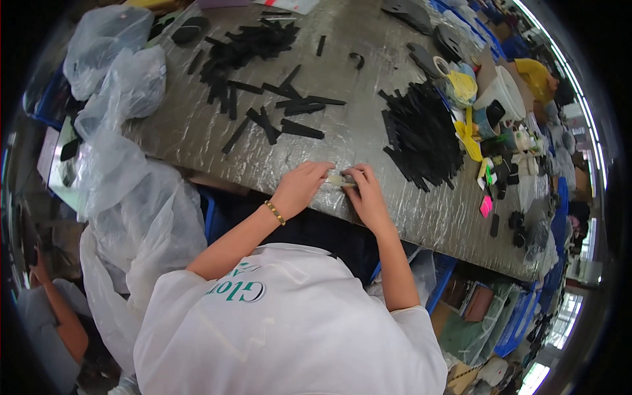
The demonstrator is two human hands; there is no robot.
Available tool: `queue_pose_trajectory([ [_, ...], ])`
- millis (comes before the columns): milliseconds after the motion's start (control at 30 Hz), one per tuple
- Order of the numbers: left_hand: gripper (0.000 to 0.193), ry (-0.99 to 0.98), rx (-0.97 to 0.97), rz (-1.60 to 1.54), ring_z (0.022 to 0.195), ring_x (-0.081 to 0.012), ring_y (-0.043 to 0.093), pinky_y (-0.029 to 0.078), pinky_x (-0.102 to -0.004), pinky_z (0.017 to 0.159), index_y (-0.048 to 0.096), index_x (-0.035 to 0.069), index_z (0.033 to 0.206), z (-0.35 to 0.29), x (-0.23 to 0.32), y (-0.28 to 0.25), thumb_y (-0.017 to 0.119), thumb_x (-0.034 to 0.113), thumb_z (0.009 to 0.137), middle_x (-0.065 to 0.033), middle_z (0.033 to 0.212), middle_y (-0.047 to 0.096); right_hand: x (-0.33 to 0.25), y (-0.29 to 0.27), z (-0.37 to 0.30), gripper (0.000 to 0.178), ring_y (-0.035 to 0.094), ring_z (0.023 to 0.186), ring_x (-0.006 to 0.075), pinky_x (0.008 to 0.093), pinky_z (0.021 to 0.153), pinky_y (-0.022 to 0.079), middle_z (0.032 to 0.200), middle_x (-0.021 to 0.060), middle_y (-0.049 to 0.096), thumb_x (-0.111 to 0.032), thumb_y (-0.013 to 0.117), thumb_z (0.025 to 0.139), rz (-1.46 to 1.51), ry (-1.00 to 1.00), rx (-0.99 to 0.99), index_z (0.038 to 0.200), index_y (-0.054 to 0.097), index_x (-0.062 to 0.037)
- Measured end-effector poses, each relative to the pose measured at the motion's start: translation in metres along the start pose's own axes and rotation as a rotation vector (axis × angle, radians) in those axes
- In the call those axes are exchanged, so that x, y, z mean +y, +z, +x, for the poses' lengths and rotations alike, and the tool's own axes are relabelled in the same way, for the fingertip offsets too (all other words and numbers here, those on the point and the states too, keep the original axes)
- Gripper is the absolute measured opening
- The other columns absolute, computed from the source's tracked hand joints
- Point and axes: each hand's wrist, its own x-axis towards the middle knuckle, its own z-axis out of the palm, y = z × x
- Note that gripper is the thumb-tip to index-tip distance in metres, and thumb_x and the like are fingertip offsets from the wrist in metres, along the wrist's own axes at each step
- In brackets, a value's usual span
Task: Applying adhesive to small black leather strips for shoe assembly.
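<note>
Close to the table's near edge, my left hand (pixel 303 187) and my right hand (pixel 368 197) face each other across a small, thin, pale greenish piece (pixel 337 179). Both hands have curled fingers gripping its ends; its exact kind is too small to make out. Beyond my left hand lie several loose black strips (pixel 303 128), and behind them a tangled heap of such strips (pixel 247 49). To the right of my right hand is a dense pile of black strips (pixel 424 135), mostly lying side by side. A single curled black strip (pixel 357 60) rests farther back.
The metal-looking table (pixel 329 89) carries tubs, a yellow scoop-like thing (pixel 467 137) and small coloured pieces (pixel 486 205) on its right. Crumpled clear plastic bags (pixel 141 191) hang along the left. Another person's arm (pixel 62 316) shows at far left. A blue crate (pixel 520 322) stands lower right.
</note>
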Motion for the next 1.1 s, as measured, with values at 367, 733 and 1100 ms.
queue_pose_trajectory([
  [367,0.032,0.022,0.298,-0.018,0.096,-0.0355,0.062,0.051,-0.041,0.087,0.069,0.004,0.104,-0.009,-0.043,-0.05,0.066,-0.004,0.073,-0.0145,0.101,0.065,-0.028,0.004,0.04,0.026,0.054,0.103,0.0398,0.0426,0.089,0.045,0.11,0.0183,0.055,-0.005,0.068,0.085,0.011,-0.119,-0.061,0.109,0.059,-0.0003],
  [733,0.024,-0.093,0.757,-0.118,0.109,-0.033,0.058,0.046,-0.0384,0.095,0.065,0.003,0.111,-0.026,-0.028,-0.074,0.055,0.001,0.089,-0.0146,0.112,0.06,-0.048,0.011,0.091,0.014,0.061,0.086,0.0144,0.0273,0.08,0.047,0.091,0.0044,0.065,-0.004,0.071,0.085,0.712,0.238,-0.113,0.097,0.066,0.0002],
  [1100,0.025,-0.391,0.722,-0.915,0.071,-0.0047,0.056,0.048,-0.0221,0.069,0.068,0.006,0.092,-0.077,-0.058,-0.129,0.058,0.027,0.102,0.0031,0.079,0.063,-0.147,0.101,0.134,0.009,0.052,0.066,0.0023,0.0187,0.058,0.035,0.08,-0.0041,0.063,-0.008,0.072,0.085,0.802,0.185,-0.476,0.093,0.068,-0.0049],
])
